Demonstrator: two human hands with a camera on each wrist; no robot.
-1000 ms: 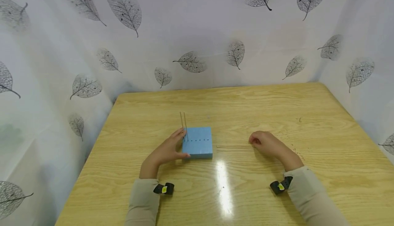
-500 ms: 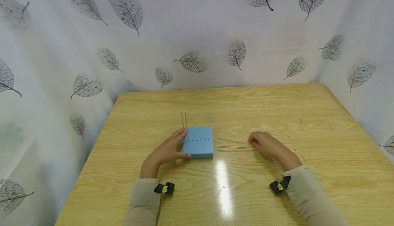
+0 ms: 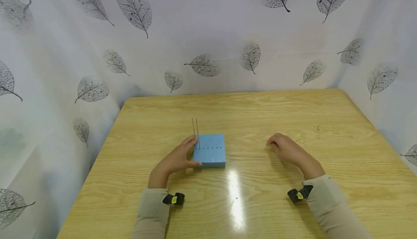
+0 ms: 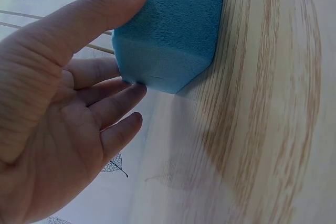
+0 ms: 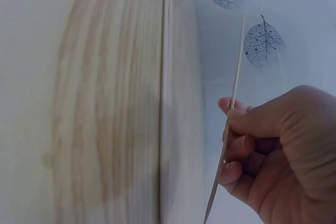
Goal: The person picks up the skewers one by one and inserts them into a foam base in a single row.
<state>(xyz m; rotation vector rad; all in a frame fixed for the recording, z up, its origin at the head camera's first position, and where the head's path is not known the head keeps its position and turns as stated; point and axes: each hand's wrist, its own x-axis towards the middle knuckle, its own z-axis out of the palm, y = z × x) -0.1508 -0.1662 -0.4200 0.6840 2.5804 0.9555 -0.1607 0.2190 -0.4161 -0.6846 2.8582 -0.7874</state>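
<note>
Pinching one slender, pale stick (image 5: 237, 72) in right fingers (image 5: 240, 148), gripping a blue, hole-dotted foam block (image 3: 210, 156) with left fingers (image 4: 118, 103).

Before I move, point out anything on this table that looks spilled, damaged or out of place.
A small curled brown mark on the table, beyond the right hand, looks odd, lying apart from the thin sticks; too small to tell scrap from stain.

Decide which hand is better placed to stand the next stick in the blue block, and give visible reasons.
The right hand, most likely: it pinches a loose thin stick. The left hand holds the blue block at its left side, so seems better placed to steady it.
</note>
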